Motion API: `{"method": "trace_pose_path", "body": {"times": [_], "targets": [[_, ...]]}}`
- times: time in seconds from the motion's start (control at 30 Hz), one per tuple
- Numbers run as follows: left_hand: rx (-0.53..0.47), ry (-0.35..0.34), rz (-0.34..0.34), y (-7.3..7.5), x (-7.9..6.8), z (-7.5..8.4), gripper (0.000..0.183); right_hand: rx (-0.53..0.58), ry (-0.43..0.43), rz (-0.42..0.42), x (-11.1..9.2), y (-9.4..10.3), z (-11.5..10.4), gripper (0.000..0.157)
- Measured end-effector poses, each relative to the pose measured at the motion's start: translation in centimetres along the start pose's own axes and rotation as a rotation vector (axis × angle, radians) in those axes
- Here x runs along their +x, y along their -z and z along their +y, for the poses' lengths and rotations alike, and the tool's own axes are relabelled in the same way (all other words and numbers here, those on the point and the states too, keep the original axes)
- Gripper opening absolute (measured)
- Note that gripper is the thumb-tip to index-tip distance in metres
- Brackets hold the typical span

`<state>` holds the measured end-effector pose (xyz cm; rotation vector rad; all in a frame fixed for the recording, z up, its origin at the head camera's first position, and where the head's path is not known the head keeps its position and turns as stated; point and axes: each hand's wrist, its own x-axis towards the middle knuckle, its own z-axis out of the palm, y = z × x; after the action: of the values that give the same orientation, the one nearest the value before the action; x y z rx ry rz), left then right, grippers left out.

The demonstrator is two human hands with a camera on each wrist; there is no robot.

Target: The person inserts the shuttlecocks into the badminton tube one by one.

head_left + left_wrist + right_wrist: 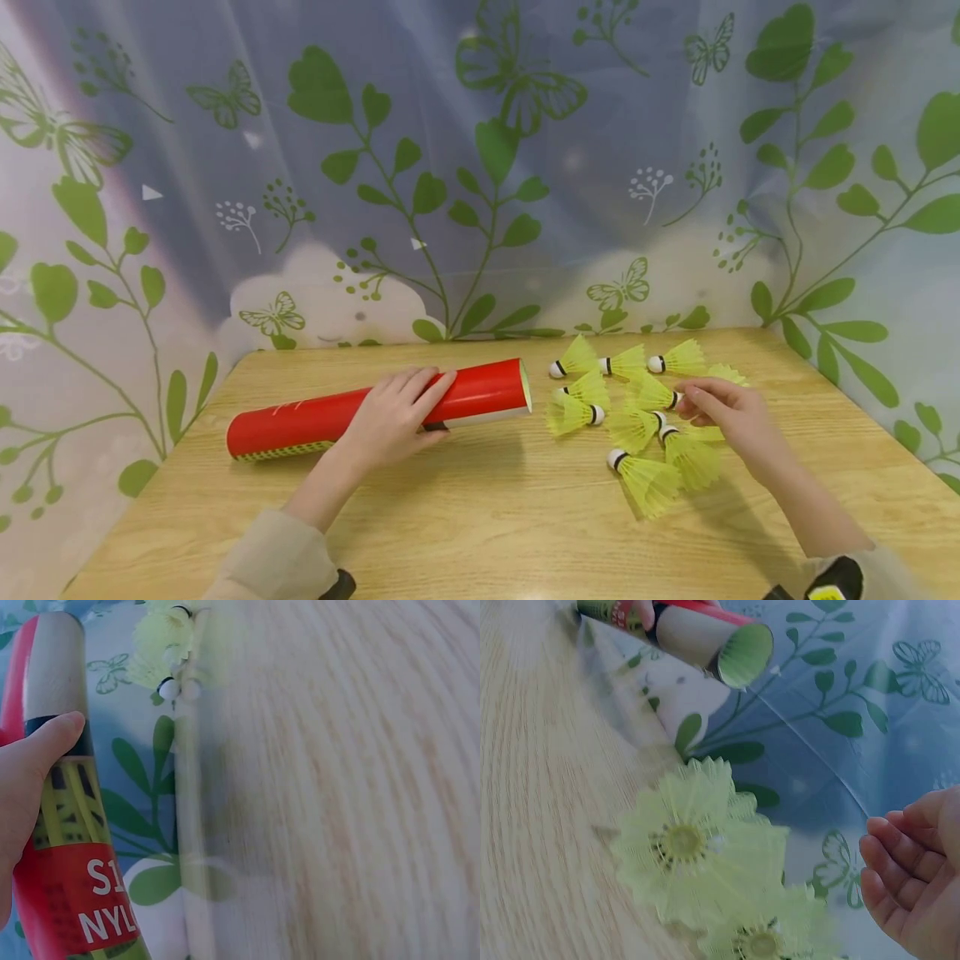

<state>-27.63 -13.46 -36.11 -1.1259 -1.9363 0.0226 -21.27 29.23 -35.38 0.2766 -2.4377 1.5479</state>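
Note:
My left hand grips a red shuttlecock tube from above, its fingers over the top and its thumb on the near side. The tube tilts slightly, and its open end faces right, pale green inside. In the left wrist view my thumb presses on the tube's dark band. My right hand hovers over the right side of several yellow shuttlecocks, its fingers loosely bent beside the white base of one shuttlecock. The right wrist view shows nothing between those fingers.
The shuttlecocks lie in a loose cluster on the wooden table, right of the tube's mouth, pointing various ways. Behind the table's far edge hangs a curtain printed with green leaves and butterflies.

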Motion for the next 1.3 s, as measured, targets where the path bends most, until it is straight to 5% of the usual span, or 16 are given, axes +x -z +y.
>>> {"method": "trace_pose_path", "body": {"times": [0.17, 0.3, 0.77, 1.3], "targets": [[-0.022, -0.011, 0.017, 0.0, 0.2, 0.3, 0.081, 0.001, -0.019, 0.034, -0.4, 2.2, 1.6, 0.018], [0.004, -0.045, 0.016, -0.2, 0.3, 0.4, 0.082, -0.060, -0.065, 0.057, -0.6, 3.2, 2.5, 0.029], [0.035, -0.054, -0.018, -0.1, 0.3, 0.2, 0.082, -0.175, -0.109, 0.071, 0.0, 4.5, 3.3, 0.046], [0.037, -0.074, -0.006, -0.5, 0.2, 0.4, 0.085, -0.373, -0.150, -0.060, -0.1, 6.3, 6.1, 0.044]]}}
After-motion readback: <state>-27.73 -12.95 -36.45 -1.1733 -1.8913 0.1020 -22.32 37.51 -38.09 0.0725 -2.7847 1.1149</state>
